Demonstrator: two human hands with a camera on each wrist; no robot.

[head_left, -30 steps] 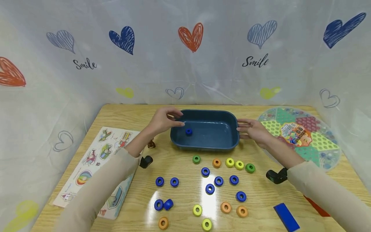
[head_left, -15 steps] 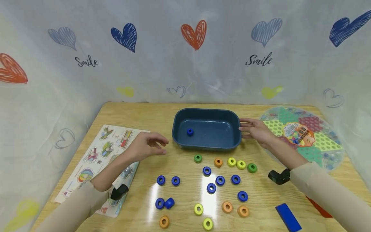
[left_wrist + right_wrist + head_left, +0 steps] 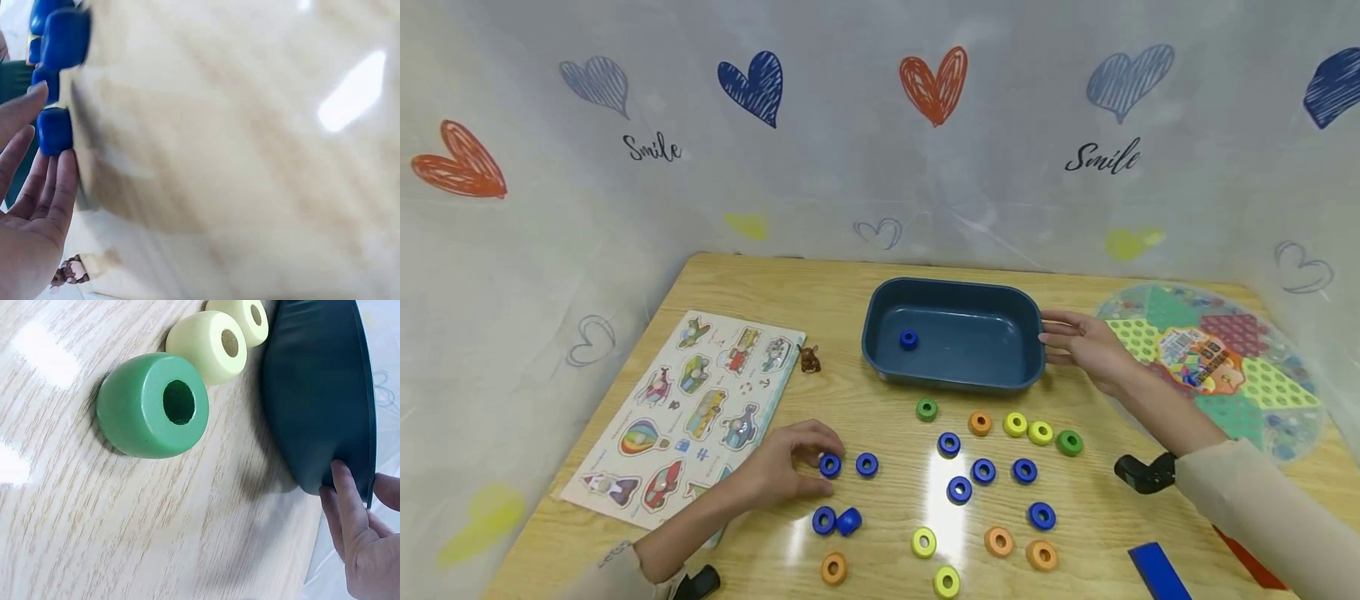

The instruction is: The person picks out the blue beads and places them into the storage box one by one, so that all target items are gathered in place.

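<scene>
My left hand (image 3: pixel 796 463) is over the left part of the table, thumb and fingers spread about a blue bead (image 3: pixel 830 465). In the left wrist view its fingertips (image 3: pixel 65 161) are right at a blue bead (image 3: pixel 55 131), the thumb standing apart from them. My right hand (image 3: pixel 1086 343) holds the right end of a dark blue plastic tub (image 3: pixel 955 383), fingers on the outer wall and thumb at the rim in the right wrist view. One blue bead (image 3: pixel 908 339) lies inside the tub. Another blue bead (image 3: pixel 867 465) is just right of the left hand.
Several blue, yellow, orange and green beads (image 3: pixel 1070 442) lie scattered in front of the tub. A picture puzzle board (image 3: pixel 700 400) is at left, beside a small brown animal figure (image 3: pixel 809 359). A round game board (image 3: pixel 1225 358) and a blue block (image 3: pixel 1159 572) are at right.
My left hand has left the tub's left end and come down towards the front, to the blue beads. The right hand stays at the tub. The head view has shifted slightly.
</scene>
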